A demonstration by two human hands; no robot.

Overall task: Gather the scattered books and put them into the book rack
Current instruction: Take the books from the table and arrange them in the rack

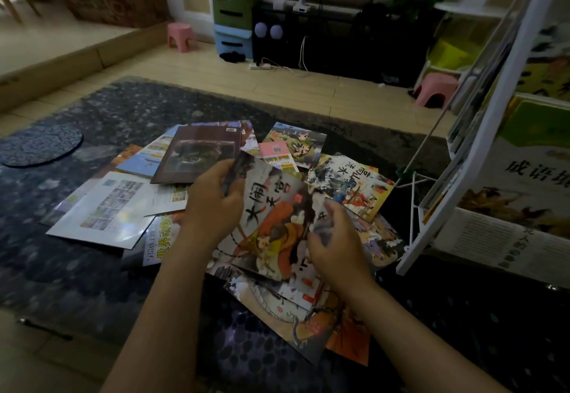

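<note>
Your left hand (212, 204) is curled round the top-left corner of a picture book (271, 219) whose cover reads 大闹天宫 in black brush strokes. Your right hand (336, 247) grasps its right edge, though blur there hides how the fingers lie. The book sits tilted over the other scattered books on the dark table (92, 269).

Just beyond your left hand lies a brown book (197, 155) with a small white label too tiny to read. Under your left wrist a cover with yellow-green lettering (163, 246) is mostly hidden by your arm. Just beyond your right hand, a painted book (351, 186) shows upside-down brush characters I cannot make out. Well to the right of your grip stands the white book rack (481, 133), cut off by the frame; a book in it (536, 173) shows 成语, the rest cropped.
</note>
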